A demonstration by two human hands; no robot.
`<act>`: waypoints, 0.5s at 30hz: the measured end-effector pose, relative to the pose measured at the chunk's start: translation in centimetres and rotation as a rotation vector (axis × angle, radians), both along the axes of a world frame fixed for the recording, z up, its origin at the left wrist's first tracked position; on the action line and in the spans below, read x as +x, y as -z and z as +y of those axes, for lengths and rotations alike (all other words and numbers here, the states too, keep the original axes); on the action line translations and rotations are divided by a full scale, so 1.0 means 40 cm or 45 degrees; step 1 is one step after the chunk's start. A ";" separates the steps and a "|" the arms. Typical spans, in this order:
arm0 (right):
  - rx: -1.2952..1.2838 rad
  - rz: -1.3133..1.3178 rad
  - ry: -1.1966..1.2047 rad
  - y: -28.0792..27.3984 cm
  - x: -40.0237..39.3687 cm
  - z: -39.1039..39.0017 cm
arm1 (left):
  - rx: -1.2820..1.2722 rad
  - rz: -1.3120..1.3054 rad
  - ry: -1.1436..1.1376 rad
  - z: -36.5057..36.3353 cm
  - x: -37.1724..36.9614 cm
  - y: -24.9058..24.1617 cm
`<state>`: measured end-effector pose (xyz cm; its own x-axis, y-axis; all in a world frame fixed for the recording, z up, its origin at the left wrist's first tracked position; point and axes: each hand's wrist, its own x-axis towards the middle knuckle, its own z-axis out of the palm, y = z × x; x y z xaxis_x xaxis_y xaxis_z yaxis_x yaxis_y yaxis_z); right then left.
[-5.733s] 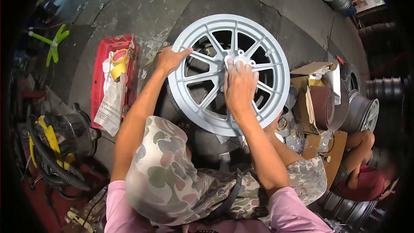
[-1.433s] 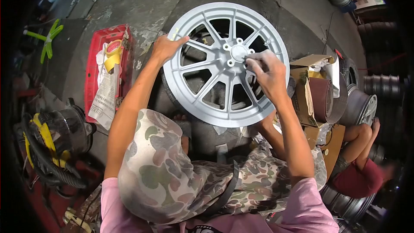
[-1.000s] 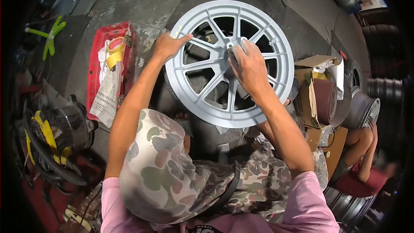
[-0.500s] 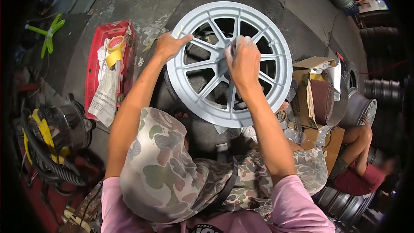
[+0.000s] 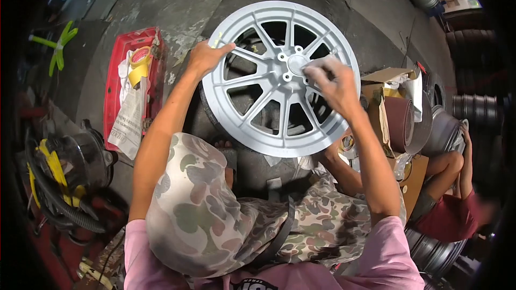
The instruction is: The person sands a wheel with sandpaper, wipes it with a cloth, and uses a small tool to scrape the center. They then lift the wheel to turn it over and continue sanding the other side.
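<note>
A grey multi-spoke wheel rim [image 5: 249, 83] lies tilted in front of me, on top of what looks like a dark tyre [image 5: 215, 120]. My left hand [image 5: 207, 58] grips the rim's upper left edge, thumb lying on its face and fingers behind. My right hand [image 5: 336, 83] is over the right side of the hub, its fingers bent and pressed together near the centre hole. Whatever it holds is hidden or too small to name. Bolt holes around the hub are visible.
To the left are a red tray [image 5: 109, 113] with yellow tape [image 5: 138, 73] and newspaper [image 5: 128, 123], and a black hose [image 5: 45, 193]. At right stand a cardboard box [image 5: 376, 94] with a brown abrasive roll [image 5: 399, 123] and a seated person [image 5: 449, 217] beside more rims [image 5: 475, 109].
My right hand has moved right from the middle of the hub, uncovering the centre hole. The wheel has shifted slightly left. The seated person's arm has moved.
</note>
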<state>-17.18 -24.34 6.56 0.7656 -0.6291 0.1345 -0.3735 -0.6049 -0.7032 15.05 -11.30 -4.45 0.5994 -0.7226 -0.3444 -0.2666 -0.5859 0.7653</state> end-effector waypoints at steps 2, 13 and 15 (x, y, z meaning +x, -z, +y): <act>-0.107 0.082 0.026 0.002 0.008 0.033 | -0.041 -0.011 -0.034 -0.006 0.014 0.030; 0.158 0.060 0.264 0.036 0.007 0.010 | -0.034 -0.122 -0.041 -0.004 0.033 0.052; -0.123 0.105 0.339 -0.002 -0.028 -0.020 | 0.077 -0.061 -0.027 -0.005 0.027 0.027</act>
